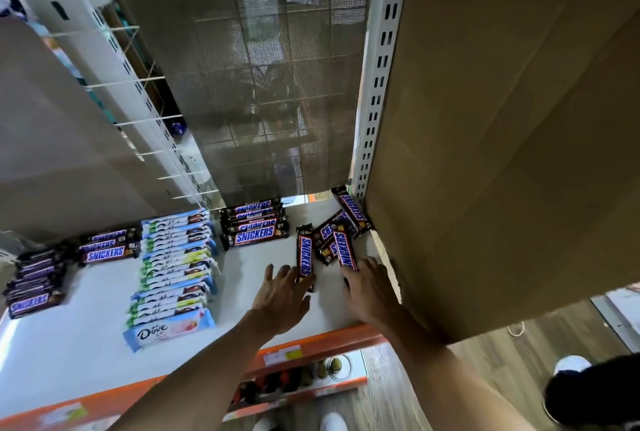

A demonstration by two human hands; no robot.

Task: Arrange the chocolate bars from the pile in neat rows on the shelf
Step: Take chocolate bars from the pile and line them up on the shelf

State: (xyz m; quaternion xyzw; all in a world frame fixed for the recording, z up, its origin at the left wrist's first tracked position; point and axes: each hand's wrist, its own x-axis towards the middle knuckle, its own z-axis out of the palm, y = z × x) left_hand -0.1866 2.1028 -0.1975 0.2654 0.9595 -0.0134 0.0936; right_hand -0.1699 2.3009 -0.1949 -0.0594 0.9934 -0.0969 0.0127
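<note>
Hands spread, gripping nothing: left hand touches one Snickers bar, right hand a second bar at the pile. Recommend turning each crosswise, butted against the stacked row.

We see a dark perforated back panel, a white slotted upright just right of it, a big brown cardboard sheet far right, white wire rails left, and wood-plank floor below.
</note>
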